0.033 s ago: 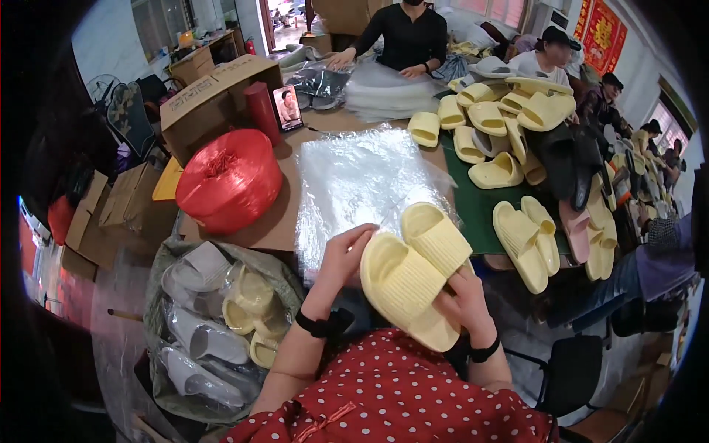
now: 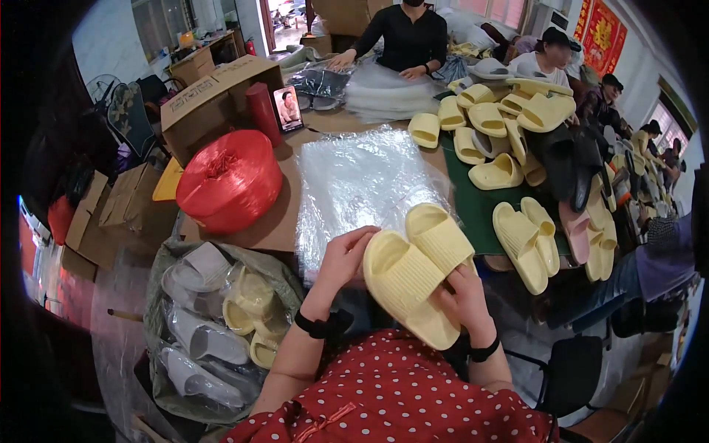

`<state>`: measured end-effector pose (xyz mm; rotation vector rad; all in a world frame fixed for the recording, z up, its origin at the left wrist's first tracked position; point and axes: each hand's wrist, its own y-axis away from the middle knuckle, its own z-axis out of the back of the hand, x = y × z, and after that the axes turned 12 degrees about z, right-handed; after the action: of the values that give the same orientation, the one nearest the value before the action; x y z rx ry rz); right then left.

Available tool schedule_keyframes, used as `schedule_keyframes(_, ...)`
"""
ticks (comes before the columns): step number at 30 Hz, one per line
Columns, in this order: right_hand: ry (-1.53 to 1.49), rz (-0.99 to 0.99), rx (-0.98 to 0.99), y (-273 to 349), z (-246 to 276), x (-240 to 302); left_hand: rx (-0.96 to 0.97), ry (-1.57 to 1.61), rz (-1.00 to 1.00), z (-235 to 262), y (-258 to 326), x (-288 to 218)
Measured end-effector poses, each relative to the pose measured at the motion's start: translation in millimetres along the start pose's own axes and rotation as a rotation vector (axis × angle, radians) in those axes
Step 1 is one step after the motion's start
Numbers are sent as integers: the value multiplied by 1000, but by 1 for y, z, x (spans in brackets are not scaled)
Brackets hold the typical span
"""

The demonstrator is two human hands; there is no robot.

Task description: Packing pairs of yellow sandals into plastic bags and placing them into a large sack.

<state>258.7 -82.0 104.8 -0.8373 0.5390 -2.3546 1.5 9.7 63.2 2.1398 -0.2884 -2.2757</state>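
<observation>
Two yellow slippers (image 2: 405, 277) sit in the gripping right hand (image 2: 465, 297); the left hand (image 2: 340, 260) bends alongside, hold unclear.

Bench (image 2: 277, 225): wide red roll of plastic twine (image 2: 229, 181) on left part | behind it: open cardboard carton (image 2: 214, 96), dark-red cylinder (image 2: 261, 114), lit smartphone (image 2: 287, 109) upright just beside cylinder | far side: co-worker in black top (image 2: 406, 40) | back left: probably an electric fan (image 2: 102, 86), small and dim | right wall: red hanging (image 2: 602, 33) | lower right: black-backed chair (image 2: 576, 373)
</observation>
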Motion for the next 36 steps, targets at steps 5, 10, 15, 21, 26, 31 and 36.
schedule_keyframes(5, 120, -123, 65, 7, -6, -14, 80, 29, 40, 5, 5, -6)
schedule_keyframes(10, 209, -70, 105, 6, -10, -5, -2, -197, -217, 0, 13, -18)
schedule_keyframes(15, 142, 32, 108, -4, -16, 9, -110, -405, -427, -17, 31, -43)
schedule_keyframes(21, 189, -159, 151, -45, -44, -10, 40, -465, -557, -27, 41, -45)
schedule_keyframes(26, 251, 240, -152, -87, -107, -61, 88, -457, -619, -27, 49, -55)
schedule_keyframes(31, 433, 90, -52, -151, -154, -82, 134, -444, -591, -18, 57, -63)
schedule_keyframes(36, 472, -10, 38, -173, -160, -103, 43, -539, -654, -4, 58, -61)
